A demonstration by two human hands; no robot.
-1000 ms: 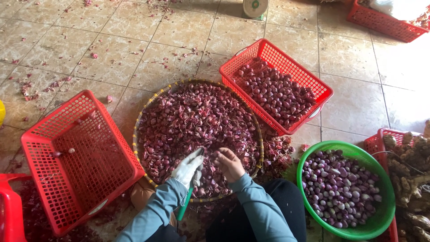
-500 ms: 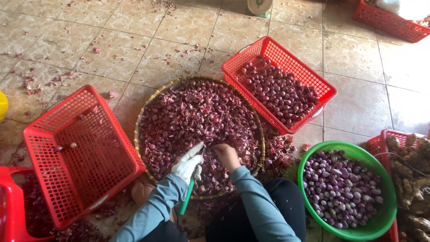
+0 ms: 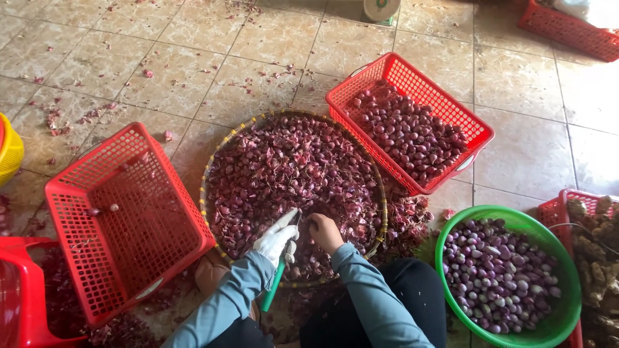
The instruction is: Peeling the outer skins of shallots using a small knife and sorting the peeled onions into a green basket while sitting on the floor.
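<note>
Down at the near edge of the round woven tray (image 3: 213,169), the left hand (image 3: 276,240), in a pale glove, is wrapped around a green-handled knife (image 3: 273,290), blade tip angled up toward the other hand. The bare right hand (image 3: 324,232) is curled narrow, fingertips pinched into the heap of shallots (image 3: 290,167), apparently on a single bulb, though the bulb itself is too small to make out.

These shallots are small, firm and light, I would judge, with dry papery purple skins that flake and slide off; a bulb is best pinched across its belly so the ends stay free for the blade. The heap looks more like loose reddish-purple skins than whole bulbs.

To the left stands a nearly empty red basket (image 3: 122,225) with a couple of bulbs in it. Beyond the tray on the right, another red basket (image 3: 474,129) holds dark unpeeled bulbs, and a green bowl (image 3: 561,309) beside the person's knee holds glossy peeled ones. Skins litter the tiled floor (image 3: 161,45).
</note>
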